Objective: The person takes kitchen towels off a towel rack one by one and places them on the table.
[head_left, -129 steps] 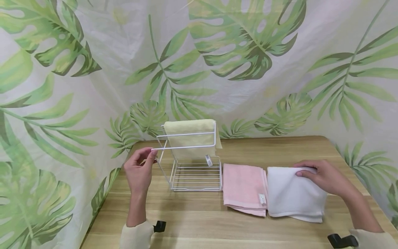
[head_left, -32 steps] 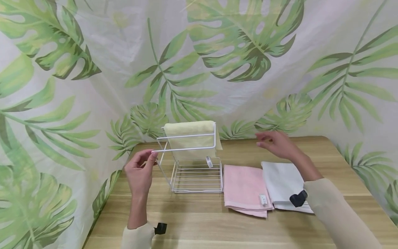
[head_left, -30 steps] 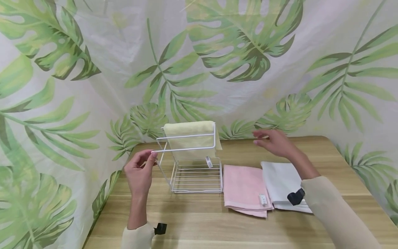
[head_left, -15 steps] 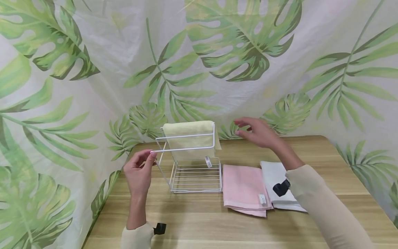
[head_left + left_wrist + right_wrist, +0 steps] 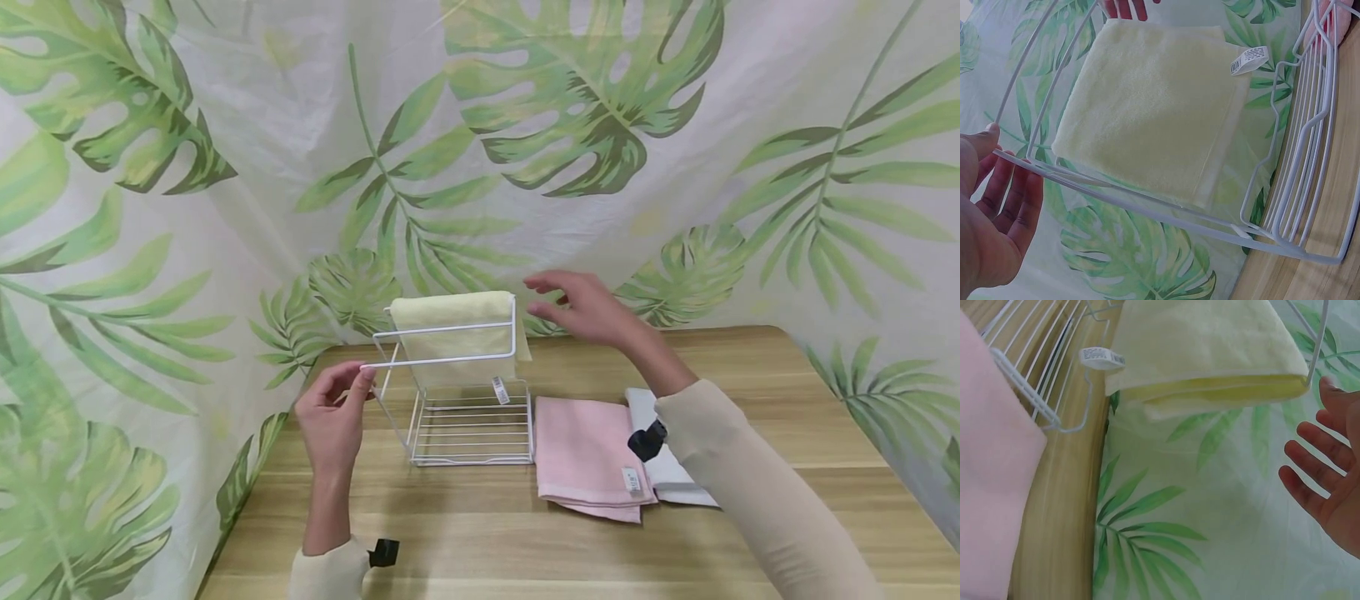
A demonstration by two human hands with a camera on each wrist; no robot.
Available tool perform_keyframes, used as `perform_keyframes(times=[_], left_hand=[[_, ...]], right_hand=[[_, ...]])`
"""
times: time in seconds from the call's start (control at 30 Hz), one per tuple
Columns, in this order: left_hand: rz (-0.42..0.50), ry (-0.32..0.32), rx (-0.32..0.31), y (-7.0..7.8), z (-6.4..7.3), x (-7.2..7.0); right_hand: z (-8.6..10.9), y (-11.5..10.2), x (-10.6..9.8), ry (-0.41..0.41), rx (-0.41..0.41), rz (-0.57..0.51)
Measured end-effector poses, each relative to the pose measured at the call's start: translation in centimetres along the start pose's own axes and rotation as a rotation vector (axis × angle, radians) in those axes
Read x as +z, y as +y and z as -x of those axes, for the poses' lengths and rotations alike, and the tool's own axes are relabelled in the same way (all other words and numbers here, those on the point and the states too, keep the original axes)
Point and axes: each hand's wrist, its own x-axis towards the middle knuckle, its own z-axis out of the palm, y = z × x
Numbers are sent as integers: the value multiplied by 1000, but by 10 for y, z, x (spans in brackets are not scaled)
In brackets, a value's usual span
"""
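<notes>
My left hand [image 5: 330, 421] pinches the left end of the front top bar of a white wire rack [image 5: 450, 361] between thumb and fingers. A pale yellow towel [image 5: 453, 312] hangs folded over the rack's rear bar, its tag [image 5: 1250, 60] showing low on one edge. Just right of the towel's upper end, my right hand [image 5: 588, 308] hovers with fingers spread loosely and nothing in them. In the right wrist view its thumb is near the towel's folded side. A folded pink towel [image 5: 588, 450] lies beside the rack; a folded white towel [image 5: 675, 483] is partly hidden under the right sleeve.
The wooden table [image 5: 465, 533] carries the rack and both folded towels. Behind it hangs a leaf-patterned cloth [image 5: 585, 225]. Each wrist wears a small black camera mount, one of them [image 5: 384, 552] on the left cuff.
My right hand has left the white towel, risen and travelled left to the rack's upper right side. The white towel now lies flatter, closer to the pink one. My left hand keeps its grip.
</notes>
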Motion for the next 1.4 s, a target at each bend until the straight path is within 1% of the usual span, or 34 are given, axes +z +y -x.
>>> perform_keyframes(times=[0.23, 0.47, 0.6, 0.77, 0.9, 1.07, 1.27, 1.4], left_hand=[[-18, 1, -2, 0, 0, -1], [-25, -2, -7, 1, 0, 0], [-23, -4, -10, 0, 0, 0], [-28, -5, -8, 1, 0, 0], [-34, -4, -10, 2, 0, 0], [-31, -2, -10, 1, 1, 0], [-28, -5, -2, 2, 1, -1], [-29, -5, -2, 2, 1, -1]], right_hand=[[-15, -15, 6, -9, -15, -37], [-28, -21, 16, -22, -31, -36], [-33, -26, 16, -42, -25, -2], [-42, -36, 17, -67, -44, 50], [-51, -42, 22, -82, -52, 61], [-61, -49, 29, -100, -65, 100], [-71, -53, 36, -131, -50, 99], [-76, -56, 39, -144, -56, 104]])
